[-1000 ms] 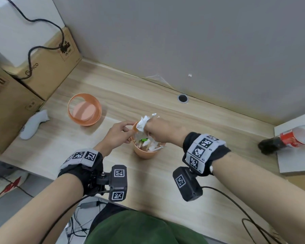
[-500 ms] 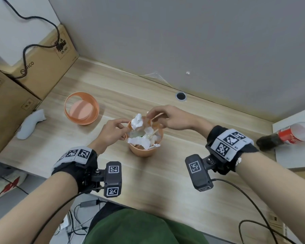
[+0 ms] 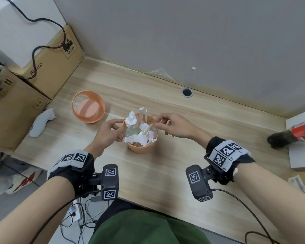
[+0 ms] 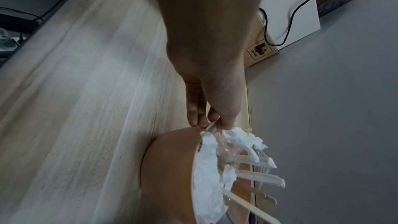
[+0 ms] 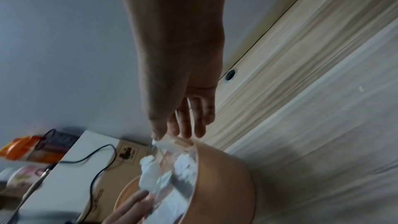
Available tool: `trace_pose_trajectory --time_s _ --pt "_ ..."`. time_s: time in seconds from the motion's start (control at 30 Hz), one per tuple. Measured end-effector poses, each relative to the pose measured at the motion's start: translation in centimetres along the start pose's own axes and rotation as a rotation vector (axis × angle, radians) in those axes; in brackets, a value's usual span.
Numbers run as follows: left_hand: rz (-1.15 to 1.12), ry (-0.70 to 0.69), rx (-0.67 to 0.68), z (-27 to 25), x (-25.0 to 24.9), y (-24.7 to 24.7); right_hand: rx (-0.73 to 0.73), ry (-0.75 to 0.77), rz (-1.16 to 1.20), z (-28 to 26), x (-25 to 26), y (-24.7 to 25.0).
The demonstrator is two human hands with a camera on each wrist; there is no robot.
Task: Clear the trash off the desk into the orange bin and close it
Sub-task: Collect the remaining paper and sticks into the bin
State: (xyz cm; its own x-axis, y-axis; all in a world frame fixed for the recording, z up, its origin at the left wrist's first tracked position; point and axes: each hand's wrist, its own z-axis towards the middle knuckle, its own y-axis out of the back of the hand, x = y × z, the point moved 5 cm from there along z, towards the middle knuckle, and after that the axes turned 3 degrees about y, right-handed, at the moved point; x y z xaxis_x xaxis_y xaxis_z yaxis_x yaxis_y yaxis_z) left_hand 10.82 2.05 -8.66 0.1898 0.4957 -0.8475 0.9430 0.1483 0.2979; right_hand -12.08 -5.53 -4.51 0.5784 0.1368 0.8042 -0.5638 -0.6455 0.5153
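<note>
The orange bin stands mid-desk, heaped with white crumpled tissue, wooden sticks and clear plastic that rise above its rim. My left hand pinches the bin's left rim; the left wrist view shows the fingers and thumb nipping the rim of the bin. My right hand hovers at the right rim, holding nothing. In the right wrist view its fingers reach loosely over the bin. The orange lid lies upside down to the back left.
Cardboard boxes with a black cable line the left edge, and a white handheld object lies beside them. A cola bottle lies on a white box at the right. The wall and a cable hole are behind the bin.
A second ago my right hand held a tissue wad over the bin; the wad now sits in the heap and the hand has drawn back to the right rim. The left hand kept its hold.
</note>
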Motion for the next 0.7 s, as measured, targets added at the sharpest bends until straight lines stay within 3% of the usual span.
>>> trace_pose_trajectory --time_s 0.23,0.53,0.7 --pt "-0.020 0.020 0.022 -0.5 0.2 -0.1 -0.002 0.155 -0.195 1.3 3.1 -2.6" --pt "-0.014 0.027 0.023 -0.3 0.3 -0.2 -0.122 0.250 -0.368 0.5 6.9 4.9" --pt "-0.024 0.028 0.041 -0.2 0.1 -0.4 -0.138 0.279 -0.356 0.1 7.9 5.7"
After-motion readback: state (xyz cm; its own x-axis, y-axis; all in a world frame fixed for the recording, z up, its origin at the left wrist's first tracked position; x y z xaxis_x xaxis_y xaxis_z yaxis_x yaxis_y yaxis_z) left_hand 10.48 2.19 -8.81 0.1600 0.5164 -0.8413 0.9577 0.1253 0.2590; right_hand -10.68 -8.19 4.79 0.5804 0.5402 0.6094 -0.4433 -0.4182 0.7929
